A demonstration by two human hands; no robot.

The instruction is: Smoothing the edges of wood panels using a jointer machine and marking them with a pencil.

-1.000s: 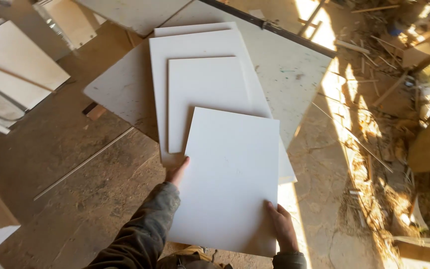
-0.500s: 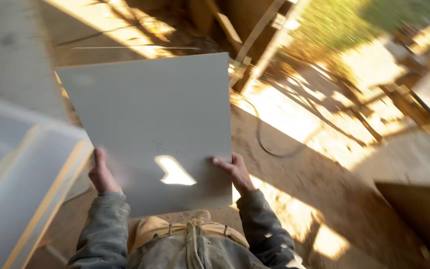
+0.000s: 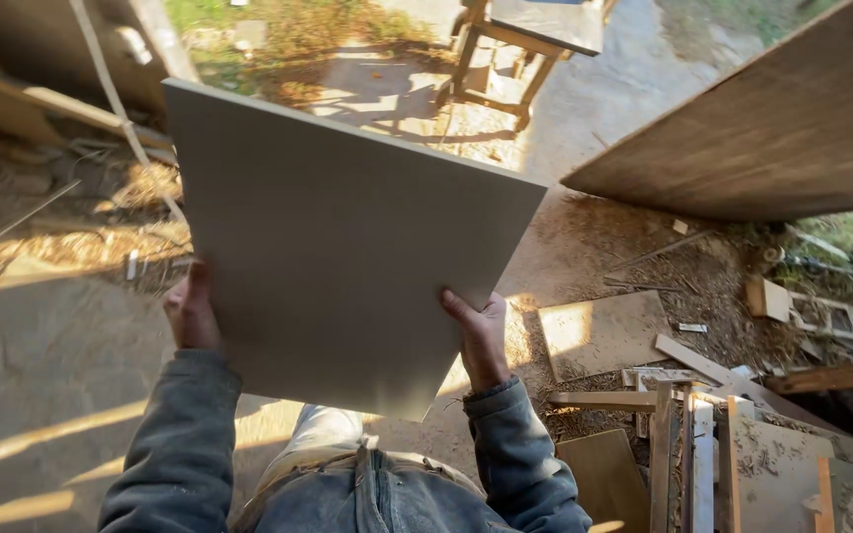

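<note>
Grey-sleeved, your left hand (image 3: 192,311) clamps the left edge of a large pale flat panel (image 3: 348,266), and your right hand (image 3: 481,336) grips its lower right edge, thumb lying on the face. You hold the panel up in front of your chest, tilted, clear of the dirt floor (image 3: 41,365). Offcuts of wood (image 3: 599,331) lie scattered to your right, below a big brown board (image 3: 762,128)
</note>
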